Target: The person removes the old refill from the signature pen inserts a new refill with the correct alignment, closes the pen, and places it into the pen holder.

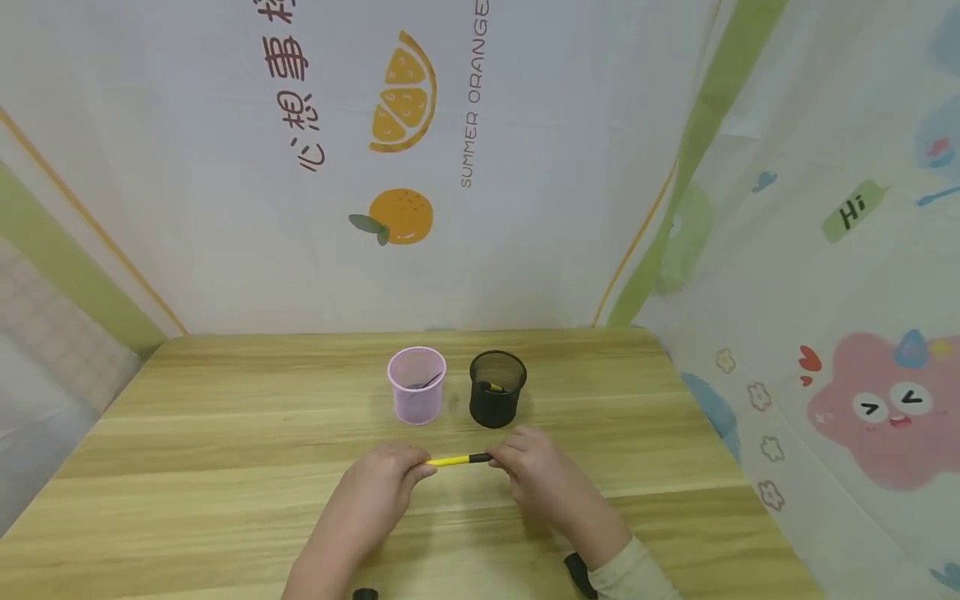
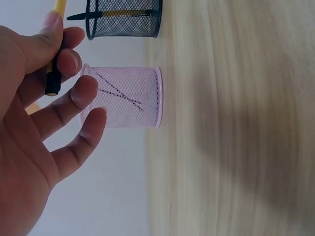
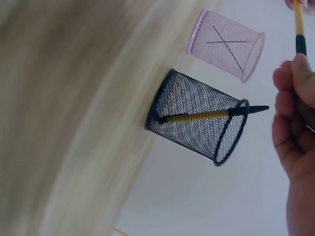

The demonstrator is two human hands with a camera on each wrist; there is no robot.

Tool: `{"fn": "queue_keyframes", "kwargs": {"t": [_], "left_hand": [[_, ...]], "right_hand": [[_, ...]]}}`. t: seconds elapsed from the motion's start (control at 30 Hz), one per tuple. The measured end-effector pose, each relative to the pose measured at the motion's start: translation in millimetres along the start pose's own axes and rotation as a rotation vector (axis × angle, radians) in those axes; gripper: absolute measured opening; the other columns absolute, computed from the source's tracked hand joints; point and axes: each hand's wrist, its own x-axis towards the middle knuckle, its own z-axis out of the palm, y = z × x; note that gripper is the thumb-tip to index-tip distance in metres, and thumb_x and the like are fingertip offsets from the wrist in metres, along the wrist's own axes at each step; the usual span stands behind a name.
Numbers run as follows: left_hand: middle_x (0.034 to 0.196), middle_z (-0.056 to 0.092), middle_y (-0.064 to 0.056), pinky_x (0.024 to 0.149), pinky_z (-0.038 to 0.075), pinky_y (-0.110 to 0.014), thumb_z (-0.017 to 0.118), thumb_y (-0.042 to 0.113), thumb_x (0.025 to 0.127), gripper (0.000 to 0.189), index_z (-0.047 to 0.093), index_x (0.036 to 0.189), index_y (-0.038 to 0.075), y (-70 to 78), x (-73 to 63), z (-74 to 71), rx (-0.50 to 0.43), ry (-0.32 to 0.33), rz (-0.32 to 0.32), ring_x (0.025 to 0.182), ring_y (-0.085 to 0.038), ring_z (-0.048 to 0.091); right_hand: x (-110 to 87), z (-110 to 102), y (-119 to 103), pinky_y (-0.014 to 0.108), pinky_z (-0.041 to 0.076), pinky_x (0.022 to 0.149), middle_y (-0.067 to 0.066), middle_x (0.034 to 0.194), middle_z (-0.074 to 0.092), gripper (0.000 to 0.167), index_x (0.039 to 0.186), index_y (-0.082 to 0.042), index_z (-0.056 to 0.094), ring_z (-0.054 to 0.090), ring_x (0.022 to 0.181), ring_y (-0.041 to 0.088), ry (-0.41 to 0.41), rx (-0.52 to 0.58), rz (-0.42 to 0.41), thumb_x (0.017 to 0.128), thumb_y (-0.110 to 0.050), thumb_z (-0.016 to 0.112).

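A slim yellow-and-black pen [image 1: 452,460] is held level above the table between both hands. My left hand [image 1: 378,483] pinches its left end with thumb and fingertips; in the left wrist view a black end [image 2: 53,81] pokes out past the fingers. My right hand [image 1: 542,479] pinches the black right end, whose tip is hidden by the fingers. Just beyond the hands stand a pink mesh cup [image 1: 417,408] with thin dark sticks inside, and to its right a black mesh cup [image 1: 493,412]. A similar yellow-and-black pen [image 3: 197,116] leans in the black cup, its dark pointed end above the rim.
The wood-grain table [image 1: 247,417] runs back to a white printed cloth [image 1: 525,250] behind the cups. Another printed cloth [image 1: 787,333] hangs along the right side. Dark objects [image 1: 580,575] show near the wrists at the bottom edge.
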Motion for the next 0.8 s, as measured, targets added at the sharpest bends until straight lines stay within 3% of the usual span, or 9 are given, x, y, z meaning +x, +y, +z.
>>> {"fn": "queue_keyframes", "kwargs": {"t": [0.27,0.53,0.67,0.8], "left_hand": [[0.086,0.073,0.009,0.081,0.06,-0.037,0.079,0.025,0.095,0.008,0.077,0.09,0.018,-1.1,0.8,-0.1,0.028,-0.016,-0.005,0.087,-0.012,0.069],[0.088,0.075,0.007,0.079,0.061,-0.039,0.079,0.026,0.094,0.01,0.078,0.092,0.017,0.3,1.0,3.1,0.078,0.027,0.029,0.088,-0.016,0.072],[0.088,0.077,0.007,0.077,0.06,-0.039,0.08,0.026,0.094,0.01,0.078,0.093,0.017,1.6,1.7,4.8,0.089,0.046,0.04,0.088,-0.016,0.072],[0.088,0.077,0.008,0.075,0.06,-0.038,0.08,0.027,0.093,0.01,0.078,0.093,0.017,2.9,2.3,5.9,0.096,0.053,0.049,0.086,-0.015,0.072]], "right_hand": [[-5.7,5.4,-7.2,0.028,0.056,0.077,-0.004,0.085,0.072,0.016,0.092,-0.01,0.074,0.063,0.081,0.012,0.074,0.038,0.085,0.084,-0.005,0.086],[-5.0,-1.0,-12.5,0.038,0.058,0.093,-0.005,0.103,0.073,0.025,0.115,-0.011,0.074,0.065,0.098,0.014,-0.093,0.02,0.215,0.094,-0.022,0.082],[-5.4,-2.5,-12.2,0.039,0.057,0.092,-0.008,0.101,0.07,0.009,0.107,-0.017,0.075,0.064,0.099,0.014,-0.14,-0.024,0.214,0.102,-0.024,0.072],[-6.9,-2.2,-11.5,0.038,0.057,0.088,-0.008,0.099,0.068,0.005,0.101,-0.018,0.072,0.063,0.097,0.013,-0.14,-0.039,0.22,0.102,-0.022,0.071]]}}
